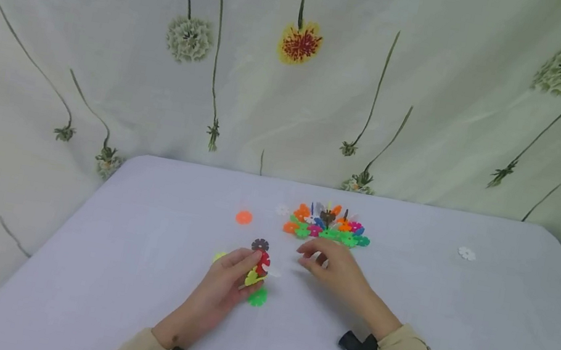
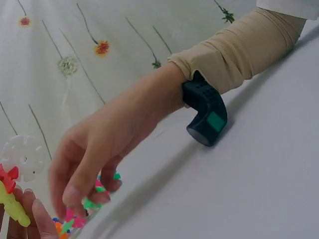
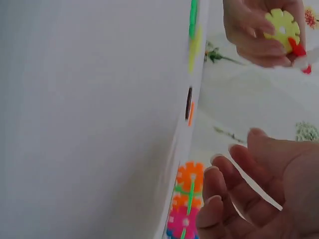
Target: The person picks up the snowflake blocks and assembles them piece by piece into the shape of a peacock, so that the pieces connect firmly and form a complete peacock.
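Note:
My left hand [image 1: 219,282] grips a small cluster of joined, notched plastic snowflake discs over the table. A red disc [image 1: 263,261], a yellow disc [image 3: 282,31] and a clear white disc [image 2: 24,157] show in it; the fingers cover part of the cluster. To the right, my right hand [image 1: 339,273] hovers over the table with loosely bent fingers and nothing between them. Just beyond that hand stands a many-coloured construction of joined discs [image 1: 329,233], with orange, green, pink and blue pieces. The right wrist view shows its empty palm side and parted fingers [image 3: 234,179].
Loose discs lie on the white-covered table [image 1: 89,266]: a dark one [image 1: 260,244] and a green one [image 1: 257,297] near the left hand, a yellow one [image 1: 219,256] partly behind it, an orange one [image 1: 244,217] farther back, and a white one [image 1: 466,253] at right.

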`<state>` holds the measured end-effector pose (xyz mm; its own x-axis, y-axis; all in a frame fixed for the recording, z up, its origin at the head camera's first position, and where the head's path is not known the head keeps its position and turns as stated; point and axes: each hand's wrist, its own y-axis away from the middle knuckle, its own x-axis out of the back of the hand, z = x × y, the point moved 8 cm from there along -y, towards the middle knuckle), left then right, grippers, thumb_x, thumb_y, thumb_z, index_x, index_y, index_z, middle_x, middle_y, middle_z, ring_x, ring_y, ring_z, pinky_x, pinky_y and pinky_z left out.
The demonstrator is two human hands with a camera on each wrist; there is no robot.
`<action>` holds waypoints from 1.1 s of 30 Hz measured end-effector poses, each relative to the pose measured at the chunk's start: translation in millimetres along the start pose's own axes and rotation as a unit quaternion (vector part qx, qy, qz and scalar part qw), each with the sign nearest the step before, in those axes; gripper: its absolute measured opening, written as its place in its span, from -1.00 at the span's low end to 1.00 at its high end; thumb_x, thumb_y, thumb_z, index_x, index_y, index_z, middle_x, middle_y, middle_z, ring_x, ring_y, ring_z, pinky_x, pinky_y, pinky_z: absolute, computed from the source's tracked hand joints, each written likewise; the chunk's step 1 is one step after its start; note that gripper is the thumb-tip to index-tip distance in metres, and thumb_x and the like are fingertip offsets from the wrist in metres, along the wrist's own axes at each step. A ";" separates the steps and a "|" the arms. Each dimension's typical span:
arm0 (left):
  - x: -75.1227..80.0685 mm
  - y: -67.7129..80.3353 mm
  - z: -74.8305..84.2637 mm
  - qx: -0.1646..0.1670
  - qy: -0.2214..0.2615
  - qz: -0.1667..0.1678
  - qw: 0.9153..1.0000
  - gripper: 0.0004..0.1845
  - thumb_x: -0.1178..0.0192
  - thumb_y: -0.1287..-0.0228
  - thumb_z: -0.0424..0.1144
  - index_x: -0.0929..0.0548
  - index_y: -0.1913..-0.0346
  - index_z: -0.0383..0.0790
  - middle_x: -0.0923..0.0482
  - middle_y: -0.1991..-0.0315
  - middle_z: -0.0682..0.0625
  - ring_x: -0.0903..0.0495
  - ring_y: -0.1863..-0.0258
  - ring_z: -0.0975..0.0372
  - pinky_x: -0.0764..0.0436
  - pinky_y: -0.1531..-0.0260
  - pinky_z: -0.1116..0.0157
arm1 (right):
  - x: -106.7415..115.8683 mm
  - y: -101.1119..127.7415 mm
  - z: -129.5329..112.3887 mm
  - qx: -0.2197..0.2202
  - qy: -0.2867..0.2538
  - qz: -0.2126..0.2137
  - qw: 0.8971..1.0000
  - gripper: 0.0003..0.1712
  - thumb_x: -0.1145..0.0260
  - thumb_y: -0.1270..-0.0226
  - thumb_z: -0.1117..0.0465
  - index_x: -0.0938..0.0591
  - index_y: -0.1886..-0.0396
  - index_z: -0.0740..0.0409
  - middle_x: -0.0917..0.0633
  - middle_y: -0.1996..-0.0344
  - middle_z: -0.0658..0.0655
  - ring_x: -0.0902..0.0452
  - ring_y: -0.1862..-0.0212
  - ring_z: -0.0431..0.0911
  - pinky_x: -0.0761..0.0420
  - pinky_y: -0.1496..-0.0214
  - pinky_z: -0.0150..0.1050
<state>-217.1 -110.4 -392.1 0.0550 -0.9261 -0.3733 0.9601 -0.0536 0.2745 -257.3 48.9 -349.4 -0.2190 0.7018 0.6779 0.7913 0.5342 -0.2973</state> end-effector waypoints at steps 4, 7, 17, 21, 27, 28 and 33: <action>0.1 1.7 -1.2 -0.007 0.013 -0.007 1.000 -0.87 -0.19 -0.29 -0.22 -0.60 0.25 -0.24 -0.50 0.18 -0.04 -0.47 0.18 0.17 -0.56 0.14 0.23 | -43.8 -4.1 -14.5 0.026 0.010 -0.145 0.989 -0.60 -0.40 -0.16 0.18 -0.55 0.02 0.18 -0.55 0.32 -0.05 -0.43 0.36 -0.21 -0.51 0.31 -0.36; -2.4 3.3 0.2 -0.015 0.016 -0.021 1.000 -0.89 -0.16 -0.30 -0.25 -0.64 0.29 -0.21 -0.50 0.16 -0.04 -0.47 0.15 0.17 -0.56 0.13 0.24 | -62.3 -2.6 -18.6 0.023 0.037 -0.206 0.977 -0.41 -0.44 -0.11 0.10 -0.45 -0.10 0.16 -0.57 0.23 -0.04 -0.45 0.30 -0.23 -0.52 0.20 -0.34; -17.6 8.8 -4.0 0.005 -0.030 -0.092 0.995 -0.85 -0.14 -0.32 -0.29 -0.65 0.22 -0.31 -0.57 0.25 -0.02 -0.52 0.22 0.24 -0.56 0.15 0.33 | -49.1 6.8 3.9 -0.027 -0.104 -0.173 0.979 -0.79 -0.32 -0.21 0.36 -0.53 0.19 0.09 -0.51 0.53 -0.06 -0.44 0.49 -0.20 -0.53 0.43 -0.34; -25.6 10.7 -13.6 0.030 -0.030 -0.124 0.991 -0.82 -0.12 -0.34 -0.32 -0.57 0.14 -0.41 -0.57 0.25 -0.04 -0.54 0.26 0.28 -0.56 0.15 0.36 | -21.9 10.8 20.6 -0.064 -0.253 -0.084 0.962 -0.87 -0.22 -0.26 0.46 -0.55 0.20 0.31 -0.59 0.48 0.13 -0.55 0.52 -0.08 -0.62 0.40 -0.24; -25.6 12.4 -23.5 0.046 -0.050 -0.119 0.991 -0.85 -0.16 -0.32 -0.29 -0.54 0.22 -0.36 -0.58 0.28 -0.06 -0.56 0.31 0.26 -0.58 0.17 0.32 | -7.9 12.5 17.0 -0.025 -0.352 -0.041 0.935 -0.83 -0.23 -0.30 0.37 -0.55 0.17 0.39 -0.61 0.46 0.14 -0.56 0.47 -0.12 -0.63 0.34 -0.24; -26.1 12.8 -24.4 0.048 -0.055 -0.121 0.990 -0.84 -0.16 -0.31 -0.28 -0.54 0.22 -0.36 -0.58 0.28 -0.06 -0.55 0.31 0.25 -0.58 0.17 0.31 | -8.3 12.9 14.4 -0.014 -0.358 -0.044 0.933 -0.85 -0.22 -0.31 0.36 -0.55 0.18 0.37 -0.61 0.46 0.12 -0.55 0.47 -0.13 -0.63 0.35 -0.24; -29.7 13.9 -27.0 0.054 -0.072 -0.145 0.985 -0.80 -0.15 -0.33 -0.23 -0.53 0.21 -0.35 -0.55 0.25 -0.07 -0.54 0.29 0.24 -0.57 0.14 0.30 | -8.3 15.3 8.9 -0.003 -0.360 -0.033 0.932 -0.91 -0.24 -0.31 0.31 -0.58 0.26 0.27 -0.60 0.49 0.10 -0.52 0.50 -0.14 -0.61 0.38 -0.29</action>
<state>-198.0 -73.5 -401.2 -0.2635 -0.9090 -0.3230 0.8947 -0.3554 0.2704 -248.5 55.4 -365.5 -0.5929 0.8025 0.0662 0.7648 0.5870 -0.2655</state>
